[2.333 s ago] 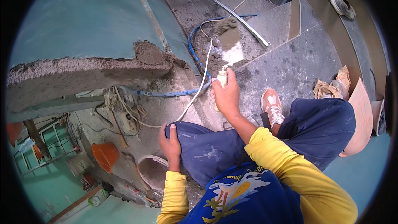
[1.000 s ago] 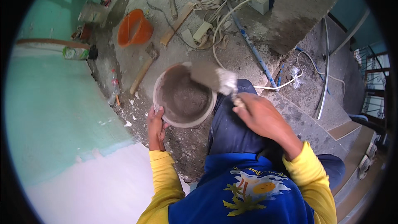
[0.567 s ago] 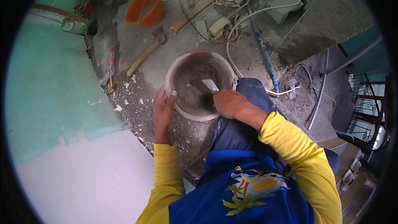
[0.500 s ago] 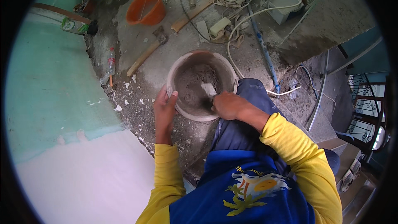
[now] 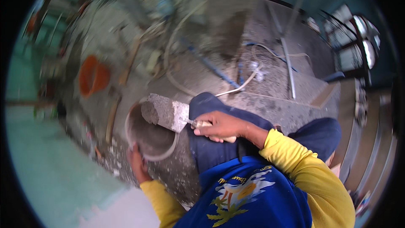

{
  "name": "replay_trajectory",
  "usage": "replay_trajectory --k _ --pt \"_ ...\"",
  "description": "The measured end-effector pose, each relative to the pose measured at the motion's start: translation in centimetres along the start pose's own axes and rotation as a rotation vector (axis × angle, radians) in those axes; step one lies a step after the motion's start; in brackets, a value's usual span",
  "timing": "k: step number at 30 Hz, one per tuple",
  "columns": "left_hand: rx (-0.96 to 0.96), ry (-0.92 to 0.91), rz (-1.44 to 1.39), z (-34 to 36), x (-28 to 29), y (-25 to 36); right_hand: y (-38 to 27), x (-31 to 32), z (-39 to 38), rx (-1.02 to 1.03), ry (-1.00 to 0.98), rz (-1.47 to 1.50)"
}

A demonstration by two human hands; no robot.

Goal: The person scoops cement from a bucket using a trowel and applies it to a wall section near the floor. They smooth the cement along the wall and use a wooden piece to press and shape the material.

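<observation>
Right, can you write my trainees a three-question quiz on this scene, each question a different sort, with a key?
1. Fill in the blank: The flat-bladed trowel with a cream handle is held in the ____ hand.
2. True or false: The orange plastic basin stands left of the round grey bucket with a pale rim, as pictured.
3. Multiple choice: Where is the bare left hand?
A) on the knee
B) at the bucket's rim
C) on the trowel's handle

Key: 1. right; 2. true; 3. B
</observation>
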State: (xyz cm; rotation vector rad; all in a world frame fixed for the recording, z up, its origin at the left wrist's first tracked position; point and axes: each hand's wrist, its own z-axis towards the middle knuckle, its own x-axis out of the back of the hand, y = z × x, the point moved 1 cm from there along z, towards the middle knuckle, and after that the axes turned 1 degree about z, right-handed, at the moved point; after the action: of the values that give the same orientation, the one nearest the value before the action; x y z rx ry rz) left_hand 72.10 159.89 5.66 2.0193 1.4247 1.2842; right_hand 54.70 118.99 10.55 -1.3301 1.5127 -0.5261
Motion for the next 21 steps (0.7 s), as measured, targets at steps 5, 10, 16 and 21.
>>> replay_trajectory --k 5,10,16,21 --pt "-0.603 0.638 0.610 -0.7 -3.5 4.1 5.1 2.1 -10.0 0.102 0.544 0.249" --pt "-1.019 0.073 0.419 -10.4 -15.6 12.9 7.7 5.4 -10.2 0.235 1.035 0.571" --pt "-0.896 -0.578 0.608 -14.0 -27.4 9.3 9.2 11.2 -8.0 0.425 1.442 0.607" --pt "-1.169 -0.360 0.717 -13.3 -28.0 7.5 9.9 8.4 -5.4 0.304 1.802 0.257"
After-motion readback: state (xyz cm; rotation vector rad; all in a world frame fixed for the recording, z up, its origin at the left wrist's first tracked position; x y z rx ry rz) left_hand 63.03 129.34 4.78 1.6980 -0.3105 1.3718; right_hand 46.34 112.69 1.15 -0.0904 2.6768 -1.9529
